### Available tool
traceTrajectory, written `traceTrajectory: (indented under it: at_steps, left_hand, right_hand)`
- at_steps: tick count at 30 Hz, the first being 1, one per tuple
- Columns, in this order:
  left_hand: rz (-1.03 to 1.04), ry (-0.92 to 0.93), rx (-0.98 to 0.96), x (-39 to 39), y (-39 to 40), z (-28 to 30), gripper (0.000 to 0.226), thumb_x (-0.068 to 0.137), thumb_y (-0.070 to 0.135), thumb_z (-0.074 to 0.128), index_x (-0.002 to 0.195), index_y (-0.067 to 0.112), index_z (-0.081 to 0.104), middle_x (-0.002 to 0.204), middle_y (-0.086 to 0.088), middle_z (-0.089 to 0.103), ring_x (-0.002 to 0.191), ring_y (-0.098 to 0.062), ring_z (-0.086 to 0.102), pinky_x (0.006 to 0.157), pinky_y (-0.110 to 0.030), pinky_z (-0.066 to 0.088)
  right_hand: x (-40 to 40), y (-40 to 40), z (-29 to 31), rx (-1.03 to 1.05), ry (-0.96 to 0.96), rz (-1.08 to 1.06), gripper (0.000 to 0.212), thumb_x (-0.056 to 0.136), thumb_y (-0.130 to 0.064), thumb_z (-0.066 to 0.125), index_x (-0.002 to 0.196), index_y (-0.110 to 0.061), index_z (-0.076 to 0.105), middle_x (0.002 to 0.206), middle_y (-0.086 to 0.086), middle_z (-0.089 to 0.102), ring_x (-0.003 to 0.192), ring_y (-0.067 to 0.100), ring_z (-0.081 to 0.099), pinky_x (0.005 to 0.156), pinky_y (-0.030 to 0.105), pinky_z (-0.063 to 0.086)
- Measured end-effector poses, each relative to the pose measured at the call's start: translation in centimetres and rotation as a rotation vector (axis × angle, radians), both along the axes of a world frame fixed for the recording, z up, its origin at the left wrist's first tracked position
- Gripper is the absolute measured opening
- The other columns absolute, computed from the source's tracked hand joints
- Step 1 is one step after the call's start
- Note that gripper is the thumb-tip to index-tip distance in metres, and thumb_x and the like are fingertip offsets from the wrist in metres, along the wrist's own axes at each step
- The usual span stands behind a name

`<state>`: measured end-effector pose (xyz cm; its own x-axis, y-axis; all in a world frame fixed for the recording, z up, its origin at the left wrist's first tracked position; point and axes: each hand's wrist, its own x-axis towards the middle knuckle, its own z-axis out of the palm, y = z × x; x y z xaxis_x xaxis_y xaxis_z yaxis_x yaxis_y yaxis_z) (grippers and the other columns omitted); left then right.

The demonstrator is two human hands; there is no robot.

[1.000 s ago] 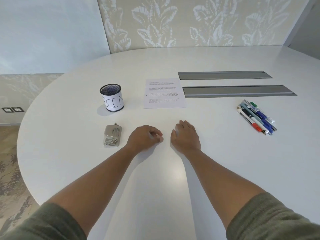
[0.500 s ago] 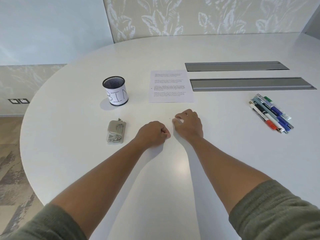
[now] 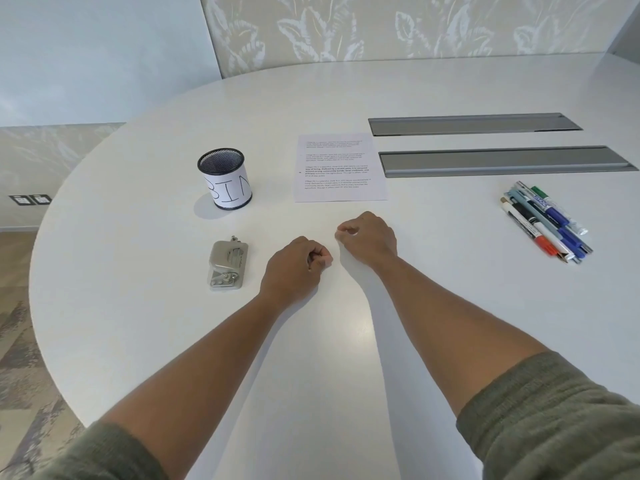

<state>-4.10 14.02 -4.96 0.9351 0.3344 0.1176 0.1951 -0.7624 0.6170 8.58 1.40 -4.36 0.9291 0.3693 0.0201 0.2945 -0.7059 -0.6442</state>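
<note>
My left hand [image 3: 294, 265] rests on the white table [image 3: 138, 306] as a fist, fingers curled and holding nothing. My right hand [image 3: 369, 239] lies just beside it, fingers curled under, also empty. A printed sheet of paper [image 3: 339, 168] lies flat just beyond both hands. A black mesh cup labelled "BIN" [image 3: 225, 180] stands to the left of the sheet. A grey metal hole punch [image 3: 227, 265] sits left of my left hand. Several markers and pens [image 3: 545, 221] lie in a bunch to the right.
Two long grey cable-slot covers [image 3: 485, 124] [image 3: 502, 161] are set into the table behind the pens. The table's curved edge runs down the left side, with patterned carpet [image 3: 20, 358] below. A leaf-patterned wall [image 3: 381, 26] stands behind the table.
My right hand's fingers have curled under from lying flat. My left hand has closed tighter into a fist. The camera has shifted a little, so everything sits slightly differently in view.
</note>
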Motion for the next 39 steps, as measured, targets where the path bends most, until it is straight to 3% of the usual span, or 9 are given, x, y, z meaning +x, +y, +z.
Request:
traceTrajectory:
  at_steps: [3,6,12,16,19,24,29,34,39]
  left_hand:
    - [0.005,0.0,0.013,0.0,-0.1,-0.1,0.012,0.091,0.033,0.057,0.082,0.036,0.064,0.091,0.017,0.06,0.076,0.002,0.058,0.064,-0.016,0.035]
    - [0.008,-0.008,0.01,0.0,-0.1,-0.1,0.011,0.091,0.034,0.057,0.084,0.036,0.065,0.091,0.016,0.06,0.077,0.002,0.058,0.064,-0.016,0.036]
    - [0.017,0.0,0.016,0.0,-0.1,-0.2,0.011,0.093,0.037,0.057,0.087,0.036,0.066,0.091,0.017,0.059,0.076,0.003,0.057,0.062,-0.014,0.033]
    - [0.028,0.005,-0.014,0.0,-0.1,-0.2,0.01,0.093,0.036,0.058,0.086,0.037,0.065,0.092,0.017,0.059,0.077,0.003,0.057,0.064,-0.014,0.034]
    - [0.102,-0.032,-0.179,0.5,0.1,0.1,0.01,0.092,0.031,0.06,0.086,0.031,0.068,0.089,0.016,0.066,0.078,0.004,0.061,0.066,-0.018,0.04]
    - [0.137,-0.067,-0.353,2.3,0.9,1.8,0.014,0.095,0.028,0.063,0.09,0.017,0.072,0.088,0.01,0.068,0.058,0.011,0.06,0.063,-0.018,0.04]
    - [0.211,-0.144,-0.251,4.0,2.7,4.0,0.011,0.093,0.032,0.062,0.088,0.026,0.07,0.094,0.01,0.069,0.085,-0.01,0.062,0.072,-0.026,0.043]
    - [0.283,-0.212,-0.211,5.0,5.7,6.9,0.014,0.094,0.038,0.062,0.089,0.027,0.069,0.093,0.013,0.067,0.082,-0.007,0.059,0.06,-0.02,0.038]
    - [0.339,-0.25,-0.197,5.4,9.5,9.1,0.013,0.094,0.035,0.062,0.091,0.026,0.071,0.09,0.014,0.067,0.08,-0.007,0.06,0.061,-0.021,0.04]
  right_hand:
    - [0.2,0.7,1.1,-0.092,0.02,0.008,0.011,0.08,-0.028,0.064,0.08,-0.03,0.075,0.091,-0.013,0.067,0.088,0.015,0.061,0.072,0.026,0.046]
    - [-0.1,1.4,1.8,-0.198,0.008,-0.003,0.019,0.072,-0.013,0.053,0.055,-0.019,0.056,0.066,-0.003,0.055,0.066,0.02,0.05,0.05,0.023,0.033]
    - [-0.3,2.4,1.6,-0.297,-0.035,0.026,0.019,0.076,-0.008,0.052,0.083,-0.014,0.069,0.092,0.0,0.066,0.08,0.023,0.063,0.059,0.026,0.043]
    - [0.0,2.5,1.2,-0.279,0.024,0.04,0.019,0.076,-0.008,0.052,0.083,-0.012,0.069,0.089,0.001,0.067,0.082,0.025,0.065,0.059,0.026,0.045]
    - [0.3,2.4,1.7,-0.189,0.146,0.005,0.014,0.078,-0.008,0.049,0.067,-0.015,0.053,0.077,0.001,0.059,0.07,0.024,0.053,0.053,0.024,0.036]
    - [0.3,3.5,2.8,0.065,0.206,-0.019,0.028,0.077,-0.005,0.046,0.054,-0.017,0.035,0.06,0.001,0.041,0.057,0.021,0.035,0.053,0.028,0.031]
    - [-0.1,6.0,4.8,0.287,0.212,0.018,0.013,0.076,-0.009,0.056,0.067,-0.017,0.057,0.072,-0.005,0.061,0.062,0.015,0.052,0.057,0.027,0.041]
    - [0.4,9.1,6.7,0.393,0.198,0.053,0.009,0.081,-0.015,0.059,0.075,-0.015,0.065,0.083,-0.003,0.069,0.083,0.023,0.071,0.062,0.035,0.051]
    - [0.7,12.5,8.9,0.416,0.14,0.102,0.017,0.088,-0.024,0.065,0.071,-0.025,0.064,0.078,-0.004,0.068,0.081,0.023,0.072,0.057,0.033,0.05]
